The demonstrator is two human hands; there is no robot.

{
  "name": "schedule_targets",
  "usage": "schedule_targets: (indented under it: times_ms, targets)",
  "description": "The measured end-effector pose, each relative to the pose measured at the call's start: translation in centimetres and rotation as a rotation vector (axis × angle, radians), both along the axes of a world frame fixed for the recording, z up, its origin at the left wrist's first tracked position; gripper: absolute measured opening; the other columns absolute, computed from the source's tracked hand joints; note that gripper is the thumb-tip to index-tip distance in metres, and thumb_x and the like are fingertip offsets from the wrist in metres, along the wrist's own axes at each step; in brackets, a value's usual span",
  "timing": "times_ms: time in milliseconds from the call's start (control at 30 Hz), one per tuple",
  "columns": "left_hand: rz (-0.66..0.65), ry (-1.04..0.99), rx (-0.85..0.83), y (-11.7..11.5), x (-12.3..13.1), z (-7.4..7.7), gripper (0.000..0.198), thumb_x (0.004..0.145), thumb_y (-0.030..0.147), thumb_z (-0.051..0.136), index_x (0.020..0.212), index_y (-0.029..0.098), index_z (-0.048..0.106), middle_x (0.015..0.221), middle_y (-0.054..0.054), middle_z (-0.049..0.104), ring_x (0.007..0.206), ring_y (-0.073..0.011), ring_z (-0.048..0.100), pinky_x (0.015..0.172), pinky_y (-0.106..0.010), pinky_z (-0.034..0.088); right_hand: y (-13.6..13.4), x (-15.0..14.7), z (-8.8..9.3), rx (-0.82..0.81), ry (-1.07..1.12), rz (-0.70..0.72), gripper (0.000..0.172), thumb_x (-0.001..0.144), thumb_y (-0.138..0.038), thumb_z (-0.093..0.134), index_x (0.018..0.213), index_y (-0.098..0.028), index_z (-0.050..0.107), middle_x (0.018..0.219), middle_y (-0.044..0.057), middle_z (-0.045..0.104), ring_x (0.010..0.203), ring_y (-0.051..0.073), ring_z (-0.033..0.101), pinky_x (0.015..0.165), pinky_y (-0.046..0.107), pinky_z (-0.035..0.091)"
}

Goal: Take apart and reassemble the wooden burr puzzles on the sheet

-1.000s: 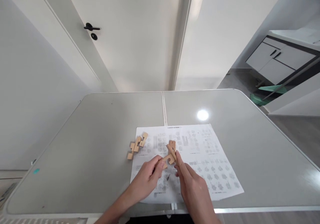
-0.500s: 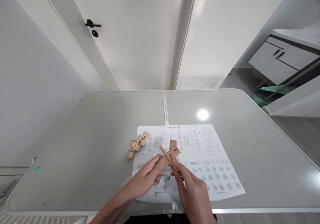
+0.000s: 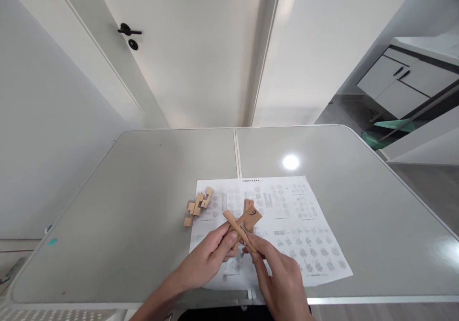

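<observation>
My left hand (image 3: 208,259) and my right hand (image 3: 278,273) meet just above a printed instruction sheet (image 3: 308,235) near the table's front edge. Both pinch wooden puzzle pieces (image 3: 241,223) that cross each other like an X: a long bar runs from upper left down to my right fingers, and a notched piece marked with a dark letter points up to the right from my left fingers. A small cluster of loose wooden blocks (image 3: 198,205) lies at the sheet's left edge, a short way from my left hand.
The grey table (image 3: 143,192) has a seam (image 3: 236,153) down its middle. Behind it stand a white door with a black handle (image 3: 128,30) and white walls. Cabinets (image 3: 401,86) and a green object (image 3: 380,137) sit at the right.
The pieces in my hands have been turned: the long bar now lies crossed over the notched piece, whose lettered face has come into view. The loose blocks have stayed put.
</observation>
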State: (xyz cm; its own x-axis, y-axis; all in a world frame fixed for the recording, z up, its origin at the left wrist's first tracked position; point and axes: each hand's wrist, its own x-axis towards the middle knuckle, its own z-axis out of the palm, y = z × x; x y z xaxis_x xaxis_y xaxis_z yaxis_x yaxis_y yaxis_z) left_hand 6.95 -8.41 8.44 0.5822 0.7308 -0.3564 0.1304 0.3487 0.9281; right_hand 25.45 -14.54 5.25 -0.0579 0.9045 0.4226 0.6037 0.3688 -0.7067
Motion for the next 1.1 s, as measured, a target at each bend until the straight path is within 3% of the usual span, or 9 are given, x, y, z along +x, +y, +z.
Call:
schedule_targets:
  times_ms: [133,300,433,633,767,900,967,1100]
  targets:
    - [-0.002,-0.007,0.001,-0.2,-0.1,0.0,0.044,0.104,0.061,0.043,0.105,0.020,0.059,0.075,0.003,0.035,0.065,-0.0135,0.028,0.061,-0.027,0.029,-0.2,0.0,-0.1,0.002,0.034,0.011,0.026,0.106,-0.016,0.049,0.123,-0.021,0.067,0.115,0.010,0.081,0.101,0.023,0.080,0.082,0.029,0.068]
    - [-0.001,-0.007,-0.018,-0.5,0.1,-0.4,0.051,0.105,0.062,0.041,0.129,0.020,0.057,0.075,0.003,0.033,0.066,-0.0143,0.027,0.061,-0.028,0.028,0.0,0.3,0.2,-0.009,0.048,0.044,0.025,0.104,-0.015,0.051,0.123,-0.022,0.065,0.114,0.010,0.080,0.103,0.022,0.080,0.081,0.027,0.067]
    - [-0.003,-0.028,-0.036,-0.5,0.0,-0.5,0.052,0.105,0.060,0.041,0.135,0.020,0.054,0.075,0.004,0.032,0.065,-0.0139,0.026,0.060,-0.029,0.026,0.4,0.3,0.7,-0.056,0.058,0.084,0.024,0.105,-0.015,0.049,0.123,-0.023,0.063,0.117,0.012,0.078,0.103,0.022,0.079,0.082,0.027,0.065]
    - [0.068,0.078,0.043,-0.4,-1.0,-1.4,0.050,0.104,0.063,0.040,0.116,0.018,0.057,0.071,0.005,0.032,0.062,-0.0128,0.028,0.058,-0.028,0.028,0.2,0.6,0.0,-0.192,0.076,0.146,0.022,0.107,-0.029,0.050,0.126,-0.023,0.060,0.098,0.006,0.077,0.072,0.017,0.076,0.065,0.023,0.062]
    - [0.209,0.106,0.083,-0.6,-1.9,-2.7,0.046,0.103,0.064,0.043,0.099,0.019,0.053,0.070,0.006,0.035,0.060,-0.0115,0.031,0.056,-0.025,0.031,0.7,1.2,-1.9,-0.261,-0.051,-0.034,0.022,0.108,-0.036,0.045,0.119,-0.024,0.059,0.094,0.005,0.072,0.059,0.015,0.068,0.056,0.025,0.058]
    - [0.237,0.084,0.049,-1.2,-2.2,-3.6,0.045,0.102,0.064,0.046,0.093,0.020,0.052,0.073,0.003,0.046,0.058,-0.0102,0.037,0.058,-0.025,0.037,2.2,0.7,-4.2,-0.262,-0.176,-0.174,0.030,0.107,-0.046,0.045,0.120,-0.021,0.056,0.107,0.012,0.068,0.080,0.022,0.073,0.049,0.026,0.054]
    - [0.239,0.071,0.047,-1.5,-2.3,-3.8,0.044,0.103,0.062,0.047,0.092,0.019,0.054,0.077,0.001,0.054,0.057,-0.0096,0.042,0.059,-0.025,0.040,3.1,0.1,-5.0,-0.273,-0.231,-0.234,0.034,0.106,-0.049,0.046,0.122,-0.021,0.056,0.105,0.011,0.067,0.080,0.024,0.072,0.047,0.025,0.051]
    - [0.270,0.044,0.038,-1.8,-2.1,-3.9,0.044,0.101,0.059,0.052,0.094,0.016,0.062,0.073,-0.001,0.059,0.059,-0.0119,0.049,0.059,-0.026,0.044,4.3,-0.7,-5.5,-0.302,-0.327,-0.271,0.029,0.104,-0.050,0.048,0.103,-0.021,0.056,0.090,0.007,0.065,0.074,0.024,0.069,0.045,0.025,0.042]
